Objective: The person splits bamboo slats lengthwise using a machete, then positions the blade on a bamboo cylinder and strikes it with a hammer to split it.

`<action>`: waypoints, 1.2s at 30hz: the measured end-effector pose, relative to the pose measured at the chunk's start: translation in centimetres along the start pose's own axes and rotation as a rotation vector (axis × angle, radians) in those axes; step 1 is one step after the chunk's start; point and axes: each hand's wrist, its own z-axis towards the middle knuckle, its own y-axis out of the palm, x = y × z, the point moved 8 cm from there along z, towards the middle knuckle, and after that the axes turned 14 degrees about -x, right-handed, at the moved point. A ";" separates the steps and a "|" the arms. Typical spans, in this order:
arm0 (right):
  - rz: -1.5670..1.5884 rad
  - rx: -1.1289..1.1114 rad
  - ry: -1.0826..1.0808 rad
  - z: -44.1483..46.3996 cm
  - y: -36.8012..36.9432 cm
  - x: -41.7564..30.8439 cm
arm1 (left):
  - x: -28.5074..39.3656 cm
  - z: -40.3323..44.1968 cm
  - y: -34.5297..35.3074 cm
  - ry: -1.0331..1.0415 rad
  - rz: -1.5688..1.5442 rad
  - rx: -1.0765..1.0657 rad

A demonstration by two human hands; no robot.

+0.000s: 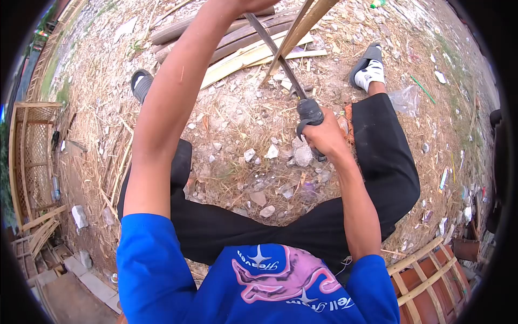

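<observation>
My right hand (326, 135) is closed round the black-wrapped handle of a long knife (278, 56). Its dark blade slants up and to the left, away from me. A split wooden strip (305, 32), perhaps bamboo, crosses the blade and runs out at the top edge. My left arm stretches forward, and my left hand (245, 4) is at the top edge near the far end of the blade. Its fingers are mostly cut off, so what it holds cannot be made out.
Dark poles (226, 38) and pale split strips (237, 67) lie beyond the knife. My legs spread on both sides, with grey sandals (367, 59) on the feet. Stones (267, 210) and chips litter the ground. A lattice frame (38, 156) stands left; a slatted wooden piece (431, 281) lies lower right.
</observation>
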 end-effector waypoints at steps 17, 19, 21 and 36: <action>-0.006 -0.014 -0.111 2.5 0.4 1.0 | -4.9 -3.8 8.6 0.063 -1.395 0.232; -0.071 0.012 -0.081 3.4 0.9 -0.3 | 0.5 -5.9 2.5 0.422 -1.585 0.298; -0.091 0.038 -0.151 4.1 1.8 -1.1 | 2.2 -5.9 1.0 0.277 -1.353 0.450; -0.170 0.216 -0.355 8.8 4.0 0.1 | -1.9 -6.8 0.3 0.085 -1.051 0.530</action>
